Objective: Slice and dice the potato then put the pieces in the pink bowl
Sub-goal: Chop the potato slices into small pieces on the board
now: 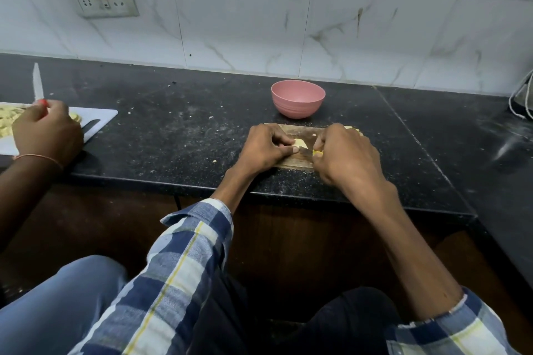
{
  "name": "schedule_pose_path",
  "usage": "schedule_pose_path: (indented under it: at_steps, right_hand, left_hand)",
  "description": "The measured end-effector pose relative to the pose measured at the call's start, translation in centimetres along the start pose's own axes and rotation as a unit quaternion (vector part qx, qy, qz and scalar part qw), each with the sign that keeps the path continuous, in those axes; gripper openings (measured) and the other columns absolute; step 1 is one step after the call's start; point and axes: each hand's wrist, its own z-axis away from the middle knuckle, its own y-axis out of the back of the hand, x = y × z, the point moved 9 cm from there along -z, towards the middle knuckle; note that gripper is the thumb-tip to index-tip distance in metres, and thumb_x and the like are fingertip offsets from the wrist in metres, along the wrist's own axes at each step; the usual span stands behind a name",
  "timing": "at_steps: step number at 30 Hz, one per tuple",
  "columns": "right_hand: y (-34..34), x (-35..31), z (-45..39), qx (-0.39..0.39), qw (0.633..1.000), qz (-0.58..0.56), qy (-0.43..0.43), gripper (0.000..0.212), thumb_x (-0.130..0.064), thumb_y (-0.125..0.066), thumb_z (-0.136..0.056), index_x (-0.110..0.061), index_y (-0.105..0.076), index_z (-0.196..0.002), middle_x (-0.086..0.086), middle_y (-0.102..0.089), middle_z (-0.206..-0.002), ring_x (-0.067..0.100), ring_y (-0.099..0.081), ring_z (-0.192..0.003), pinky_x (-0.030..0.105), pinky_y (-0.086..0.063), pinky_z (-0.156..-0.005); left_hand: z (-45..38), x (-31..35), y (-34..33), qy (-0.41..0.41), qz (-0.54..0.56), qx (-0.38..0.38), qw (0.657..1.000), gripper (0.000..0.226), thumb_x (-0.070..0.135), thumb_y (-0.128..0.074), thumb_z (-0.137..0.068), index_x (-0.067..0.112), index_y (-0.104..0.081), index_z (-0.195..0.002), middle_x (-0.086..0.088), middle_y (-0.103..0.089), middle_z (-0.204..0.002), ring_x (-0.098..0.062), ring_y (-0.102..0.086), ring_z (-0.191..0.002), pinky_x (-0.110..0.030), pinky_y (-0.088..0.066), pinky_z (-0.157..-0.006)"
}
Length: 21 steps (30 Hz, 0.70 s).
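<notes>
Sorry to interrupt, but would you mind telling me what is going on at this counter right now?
A person is cutting a potato piece on a wooden cutting board. The left hand pinches the piece steady while the right hand grips a yellow-handled knife against it. The pink bowl stands behind the board; no pieces show in it. At far left, another person's hand holds a white knife over a white board.

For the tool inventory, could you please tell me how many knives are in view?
2: a yellow-handled knife in the right hand on the wooden board; a white-bladed knife at far left.
</notes>
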Motion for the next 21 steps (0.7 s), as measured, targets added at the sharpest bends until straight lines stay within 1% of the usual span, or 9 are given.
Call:
schedule_pose_path:
  at_steps: [3, 5, 6, 8, 10, 13, 17, 21]
  right_hand:
    - [0.3, 0.1, 0.7, -0.007, 1.000, 0.006, 0.001, 0.018, -0.017, -0.076, -0.088, -0.020, -0.070, -0.105, 0.006, -0.069, -0.103, 0.028, -0.060, -0.087, 0.034, -0.042, -0.071]
    - [0.4, 0.4, 1.3, -0.002, 1.000, 0.006, 0.000, 0.014, -0.020, -0.073, -0.091, -0.022, -0.069, -0.104, 0.005, -0.066, -0.101, 0.027, -0.054, -0.083, 0.034, -0.041, -0.072]
    - [0.6, 0.6, 1.5, 0.009, 1.000, 0.003, -0.001, 0.015, -0.022, -0.070, -0.092, -0.023, -0.069, -0.107, 0.006, -0.067, -0.105, 0.027, -0.055, -0.084, 0.034, -0.040, -0.073]
    - [1.1, 0.9, 1.8, 0.045, 0.999, -0.006, -0.003, 0.019, -0.025, -0.065, -0.095, -0.025, -0.069, -0.114, 0.006, -0.068, -0.112, 0.031, -0.060, -0.095, 0.033, -0.037, -0.074]
    - [1.0, 0.9, 1.5, 0.076, 0.997, -0.018, -0.006, 0.019, -0.027, -0.063, -0.098, -0.025, -0.068, -0.117, 0.007, -0.068, -0.113, 0.032, -0.062, -0.103, 0.034, -0.036, -0.074]
    - [-0.3, 0.1, 0.4, 0.089, 0.996, -0.017, 0.002, 0.016, -0.026, -0.063, -0.098, -0.023, -0.067, -0.114, 0.006, -0.069, -0.110, 0.031, -0.063, -0.103, 0.035, -0.037, -0.073]
    - [-2.3, -0.6, -1.1, 0.076, 0.997, -0.015, 0.006, 0.016, -0.020, -0.069, -0.093, -0.018, -0.066, -0.109, 0.009, -0.069, -0.109, 0.033, -0.064, -0.098, 0.036, -0.040, -0.072]
    - [-2.8, -1.5, -1.7, 0.088, 0.996, -0.009, 0.019, 0.016, -0.017, -0.067, -0.094, -0.015, -0.065, -0.110, 0.011, -0.069, -0.109, 0.034, -0.064, -0.099, 0.036, -0.039, -0.072]
  left_hand:
    - [0.1, 0.1, 0.0, 0.001, 0.002, -0.002, 1.000, 0.020, 0.016, -0.093, -0.075, 0.010, -0.084, -0.092, 0.006, -0.076, -0.085, 0.000, -0.066, -0.070, -0.009, -0.047, -0.064]
    - [0.2, 0.0, 0.0, 0.010, 0.008, -0.004, 1.000, 0.020, 0.016, -0.093, -0.075, 0.010, -0.084, -0.092, 0.006, -0.077, -0.084, 0.002, -0.064, -0.065, -0.009, -0.046, -0.061]
    - [0.2, -0.2, 0.1, 0.014, 0.011, -0.003, 1.000, 0.019, 0.016, -0.093, -0.075, 0.011, -0.084, -0.092, 0.005, -0.077, -0.083, 0.002, -0.064, -0.064, -0.010, -0.047, -0.062]
    - [0.1, -0.4, 0.3, 0.017, 0.010, 0.001, 1.000, 0.016, 0.013, -0.091, -0.077, 0.012, -0.085, -0.091, 0.006, -0.078, -0.083, 0.001, -0.066, -0.066, -0.010, -0.049, -0.064]
    - [0.1, -0.4, 0.4, 0.011, 0.002, 0.008, 1.000, 0.012, 0.010, -0.088, -0.079, 0.013, -0.085, -0.090, 0.007, -0.078, -0.083, 0.002, -0.067, -0.068, -0.009, -0.048, -0.067]
    - [0.1, -0.3, 0.4, 0.002, -0.003, 0.010, 1.000, 0.010, 0.009, -0.087, -0.079, 0.013, -0.085, -0.089, 0.008, -0.078, -0.085, 0.006, -0.068, -0.073, -0.006, -0.046, -0.070]
    - [0.1, -0.2, 0.4, -0.007, -0.004, 0.012, 1.000, 0.011, 0.006, -0.086, -0.079, 0.013, -0.085, -0.086, 0.006, -0.078, -0.085, -0.001, -0.072, -0.077, -0.009, -0.050, -0.074]
    - [0.2, 0.1, 0.4, -0.020, -0.009, 0.016, 1.000, 0.011, 0.004, -0.086, -0.076, 0.013, -0.084, -0.080, 0.005, -0.076, -0.082, -0.004, -0.071, -0.076, -0.010, -0.050, -0.072]
